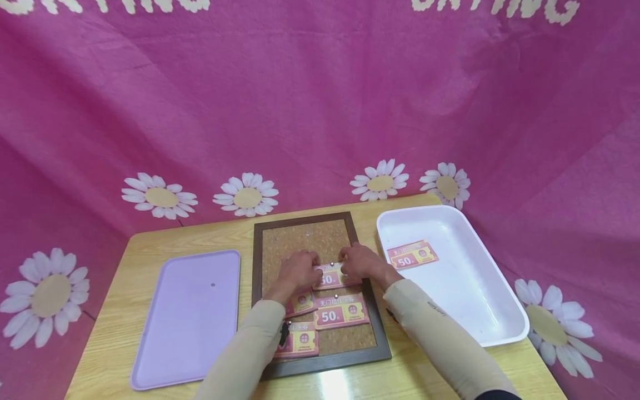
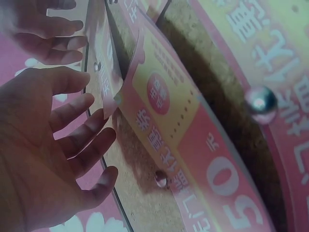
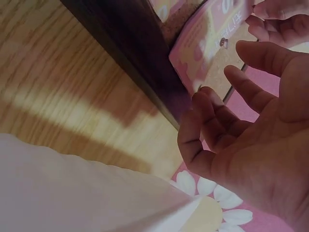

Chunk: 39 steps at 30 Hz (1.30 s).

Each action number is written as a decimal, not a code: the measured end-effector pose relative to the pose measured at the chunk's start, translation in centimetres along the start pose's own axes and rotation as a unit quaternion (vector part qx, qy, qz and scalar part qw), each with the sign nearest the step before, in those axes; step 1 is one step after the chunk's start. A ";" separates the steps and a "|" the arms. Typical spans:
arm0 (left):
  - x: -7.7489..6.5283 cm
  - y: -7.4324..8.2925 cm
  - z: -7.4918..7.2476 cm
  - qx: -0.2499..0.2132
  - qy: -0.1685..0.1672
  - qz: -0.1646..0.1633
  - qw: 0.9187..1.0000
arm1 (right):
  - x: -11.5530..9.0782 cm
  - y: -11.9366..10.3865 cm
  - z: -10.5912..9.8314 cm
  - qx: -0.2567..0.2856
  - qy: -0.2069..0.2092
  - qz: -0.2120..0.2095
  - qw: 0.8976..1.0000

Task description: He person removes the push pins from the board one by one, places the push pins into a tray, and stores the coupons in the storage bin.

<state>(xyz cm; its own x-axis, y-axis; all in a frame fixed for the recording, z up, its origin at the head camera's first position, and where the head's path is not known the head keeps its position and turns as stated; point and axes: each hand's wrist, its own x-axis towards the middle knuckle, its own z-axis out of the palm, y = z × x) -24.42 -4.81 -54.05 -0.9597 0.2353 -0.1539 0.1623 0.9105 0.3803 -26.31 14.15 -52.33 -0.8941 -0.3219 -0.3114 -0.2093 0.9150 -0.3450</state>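
Observation:
A pink-and-yellow coupon [image 1: 330, 279] marked 50 hangs from a round-headed pin [image 3: 223, 42] on a framed corkboard [image 1: 305, 236]. At its upper left is my left hand [image 1: 300, 270], fingers relaxed and spread, fingertips right at the coupon's corner in the left wrist view. My right hand [image 1: 361, 261] is at its upper right, with bent fingers [image 3: 211, 104] touching the corner and thumb and forefinger apart. Below lies another pinned coupon [image 1: 341, 312]. On the left side are a coupon [image 1: 302, 304] partly behind my left wrist and a lower coupon [image 1: 304, 339] partly behind my sleeve.
A white tub [image 1: 465, 294] stands right of the corkboard, one loose coupon [image 1: 412, 255] in it near the left wall. Left of the board lies a flat purple tray [image 1: 192, 316] with a small dark spot on it. A pink flowered cloth [image 1: 310, 139] hangs behind the wooden table [image 1: 112, 311].

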 end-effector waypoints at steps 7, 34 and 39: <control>0.4 0.6 0.4 0.000 0.006 0.004 1.000 | 0.0 0.3 0.5 -0.017 0.012 -0.004 1.000; 2.0 2.4 2.0 0.007 0.003 -0.010 1.000 | 0.2 0.9 1.4 -0.024 0.025 -0.001 0.999; 2.2 2.5 2.2 0.010 0.001 -0.021 1.000 | 0.2 1.1 1.4 -0.019 0.029 0.000 0.999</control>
<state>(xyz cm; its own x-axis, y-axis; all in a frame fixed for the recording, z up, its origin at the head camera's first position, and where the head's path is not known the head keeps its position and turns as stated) -25.59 -1.27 -55.40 -0.9660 0.1966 -0.1681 0.1267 0.9262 0.3550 -26.18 14.71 -54.06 -0.9150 -0.3088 -0.2596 -0.2236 0.9238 -0.3107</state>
